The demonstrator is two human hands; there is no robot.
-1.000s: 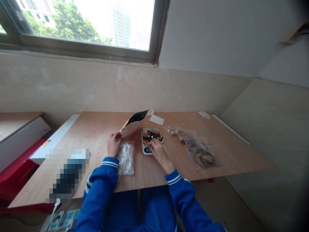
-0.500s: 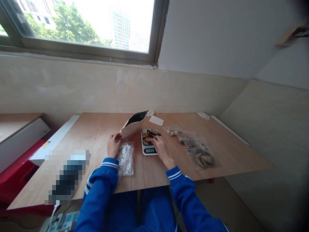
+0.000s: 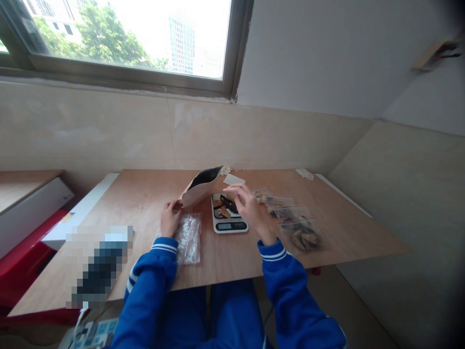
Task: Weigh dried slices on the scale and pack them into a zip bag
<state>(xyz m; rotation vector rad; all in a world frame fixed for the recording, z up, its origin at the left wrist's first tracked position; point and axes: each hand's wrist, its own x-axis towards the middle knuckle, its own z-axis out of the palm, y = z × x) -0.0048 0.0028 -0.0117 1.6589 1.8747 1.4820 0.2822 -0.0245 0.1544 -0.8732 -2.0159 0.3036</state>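
Note:
My left hand [image 3: 170, 218] is closed on the near lower corner of a paper bag [image 3: 198, 195], which lies with its dark-lined mouth open. Beside that hand is a stack of clear zip bags [image 3: 189, 237]. A white digital scale [image 3: 231, 227] stands at the middle of the table, its display lit but too small to read. Dried brown and dark slices [image 3: 223, 207] lie on its plate. Over the plate's right side hovers my right hand [image 3: 250, 206], fingers stretched out to the left, with nothing visible in them. It hides part of the plate.
Several filled zip bags [image 3: 303, 235] of dried pieces lie on the right. A white card [image 3: 233, 180] and small pale piles [image 3: 304, 173] are at the back. A pixelated item [image 3: 103, 264] lies at the left, near a power strip [image 3: 96, 332] below the table edge.
My right hand has lifted off the slices on the scale and moved up and slightly right, its fingers straightening. My left hand stays on the paper bag.

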